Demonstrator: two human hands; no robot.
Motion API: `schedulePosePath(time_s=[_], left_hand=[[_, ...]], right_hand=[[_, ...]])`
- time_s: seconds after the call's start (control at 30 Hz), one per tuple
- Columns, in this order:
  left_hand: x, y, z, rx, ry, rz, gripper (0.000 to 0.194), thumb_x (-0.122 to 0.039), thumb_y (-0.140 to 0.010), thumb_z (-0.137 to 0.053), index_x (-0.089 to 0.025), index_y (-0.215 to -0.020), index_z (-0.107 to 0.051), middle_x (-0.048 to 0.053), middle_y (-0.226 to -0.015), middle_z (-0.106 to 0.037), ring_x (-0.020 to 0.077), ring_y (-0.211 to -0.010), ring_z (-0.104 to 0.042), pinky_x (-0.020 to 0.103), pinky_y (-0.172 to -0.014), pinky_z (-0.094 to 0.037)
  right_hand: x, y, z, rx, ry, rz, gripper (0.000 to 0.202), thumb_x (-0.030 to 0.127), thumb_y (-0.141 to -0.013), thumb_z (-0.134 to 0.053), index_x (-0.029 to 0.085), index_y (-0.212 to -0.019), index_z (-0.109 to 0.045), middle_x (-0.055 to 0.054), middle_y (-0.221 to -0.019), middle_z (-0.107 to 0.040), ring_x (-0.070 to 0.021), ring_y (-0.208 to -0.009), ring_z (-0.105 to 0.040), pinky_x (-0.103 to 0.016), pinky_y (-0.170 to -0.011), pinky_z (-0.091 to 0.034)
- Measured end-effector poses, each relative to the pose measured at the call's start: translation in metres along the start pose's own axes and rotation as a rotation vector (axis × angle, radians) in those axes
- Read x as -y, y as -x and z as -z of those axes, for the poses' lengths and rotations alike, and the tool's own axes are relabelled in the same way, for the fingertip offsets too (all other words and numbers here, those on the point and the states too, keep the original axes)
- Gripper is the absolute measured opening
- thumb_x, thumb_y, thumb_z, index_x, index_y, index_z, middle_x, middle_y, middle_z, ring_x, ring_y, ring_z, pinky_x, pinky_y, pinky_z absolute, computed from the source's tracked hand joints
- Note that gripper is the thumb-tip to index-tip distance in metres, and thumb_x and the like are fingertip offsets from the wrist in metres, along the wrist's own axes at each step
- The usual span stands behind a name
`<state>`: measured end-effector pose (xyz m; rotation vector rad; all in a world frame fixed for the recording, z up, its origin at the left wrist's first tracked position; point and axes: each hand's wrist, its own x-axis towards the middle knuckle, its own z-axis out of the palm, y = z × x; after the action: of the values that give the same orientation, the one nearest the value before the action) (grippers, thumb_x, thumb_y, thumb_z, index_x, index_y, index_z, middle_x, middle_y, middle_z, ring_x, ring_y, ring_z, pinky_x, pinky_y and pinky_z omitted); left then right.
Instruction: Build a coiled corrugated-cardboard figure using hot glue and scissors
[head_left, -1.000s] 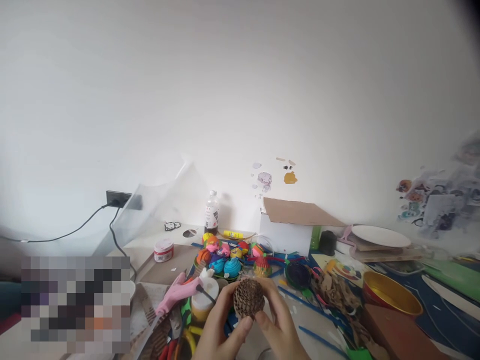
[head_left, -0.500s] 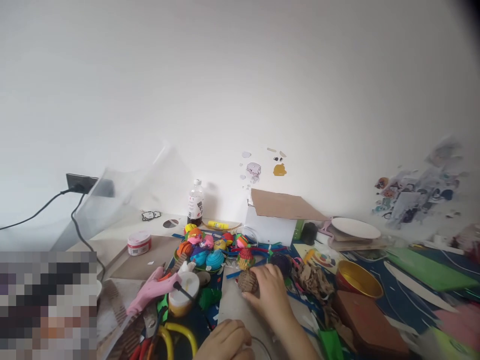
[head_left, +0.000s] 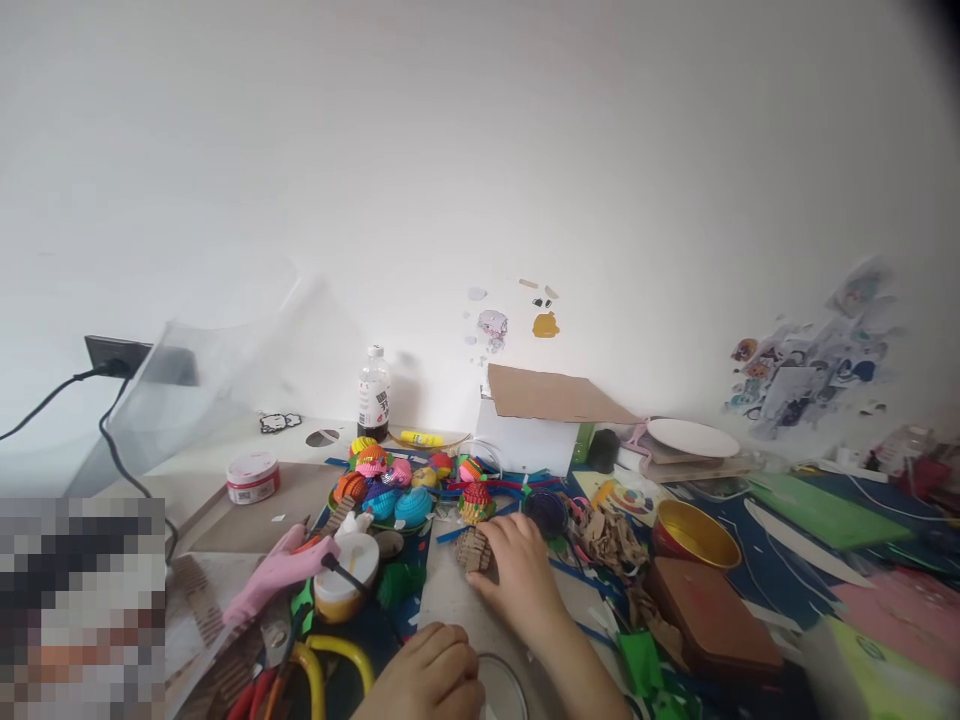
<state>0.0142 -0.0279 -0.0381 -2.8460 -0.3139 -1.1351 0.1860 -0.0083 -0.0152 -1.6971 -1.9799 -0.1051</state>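
My right hand [head_left: 517, 572] has its thumb and fingers around a small brown corrugated cardboard piece [head_left: 474, 550] on the grey board [head_left: 446, 590]. Just behind that piece stands a red, yellow and green corrugated cone [head_left: 475, 502]. Near the bottom edge my left hand [head_left: 431, 672] is curled closed, and what it may hold is hidden. Beside it lies a round, clear-looking disc or lid [head_left: 501, 690]. Colourful corrugated paper pieces [head_left: 411, 507] are grouped behind and to the left.
A pink glue gun [head_left: 281, 578], a white-topped jar [head_left: 346, 575] and yellow-handled scissors [head_left: 337, 655] lie left. To the right are crumpled brown paper [head_left: 611, 535], a gold-lined bowl [head_left: 696, 535] and a brown box [head_left: 712, 610]. A bottle [head_left: 374, 395] and white box [head_left: 525, 440] stand behind.
The camera view has shifted, so the whole scene sits slightly further left and higher. My right hand keeps its hold on the brown piece, and my left hand remains curled.
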Motion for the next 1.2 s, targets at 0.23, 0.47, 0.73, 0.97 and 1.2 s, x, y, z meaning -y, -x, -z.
schedulePosePath(time_s=[0.23,0.47,0.73,0.97,1.2], left_hand=[[-0.001,-0.003,0.002,0.025,0.024,-0.014,0.029,-0.013,-0.09,-0.03,-0.018,-0.071,-0.052,0.004,-0.07,-0.059,0.0165,-0.068,-0.051,0.027,-0.061,-0.043],[-0.007,-0.003,0.01,0.107,0.021,0.028,0.025,-0.006,-0.085,-0.034,-0.018,-0.07,-0.051,0.005,-0.072,-0.059,0.0172,-0.07,-0.052,0.028,-0.063,-0.044],[-0.007,-0.006,0.011,0.107,-0.002,0.03,0.025,-0.006,-0.084,-0.034,-0.018,-0.069,-0.05,0.004,-0.072,-0.058,0.0171,-0.07,-0.052,0.028,-0.063,-0.044],[-0.007,-0.002,0.009,0.113,-0.002,0.008,0.024,-0.006,-0.083,-0.036,-0.018,-0.068,-0.05,0.004,-0.07,-0.058,0.0173,-0.068,-0.051,0.028,-0.061,-0.044],[-0.004,-0.003,0.007,0.086,-0.041,0.01,0.025,-0.006,-0.083,-0.035,-0.018,-0.067,-0.049,0.003,-0.068,-0.057,0.0168,-0.067,-0.05,0.028,-0.063,-0.043]], right_hand=[[0.0,0.0,-0.002,-0.022,-0.108,-0.011,0.037,0.02,-0.064,-0.076,0.022,-0.099,-0.062,-0.003,-0.102,-0.063,-0.0263,-0.096,-0.049,-0.037,-0.085,-0.039],[-0.002,0.0,-0.008,-0.021,-0.11,-0.018,0.044,0.026,-0.065,-0.075,0.022,-0.107,-0.061,-0.005,-0.107,-0.063,-0.0288,-0.1,-0.049,-0.04,-0.088,-0.038],[-0.002,0.001,-0.01,-0.055,-0.148,0.001,0.035,0.027,-0.072,-0.069,0.021,-0.105,-0.063,-0.005,-0.104,-0.065,-0.0263,-0.098,-0.05,-0.038,-0.087,-0.039],[0.0,-0.001,-0.008,-0.066,-0.172,0.003,0.029,0.023,-0.069,-0.072,0.02,-0.097,-0.065,-0.004,-0.096,-0.066,-0.0254,-0.093,-0.051,-0.037,-0.082,-0.04],[0.0,0.001,-0.012,-0.078,-0.075,0.02,0.026,0.025,-0.072,-0.069,0.017,-0.095,-0.06,-0.006,-0.094,-0.062,-0.0245,-0.09,-0.05,-0.037,-0.081,-0.04]])
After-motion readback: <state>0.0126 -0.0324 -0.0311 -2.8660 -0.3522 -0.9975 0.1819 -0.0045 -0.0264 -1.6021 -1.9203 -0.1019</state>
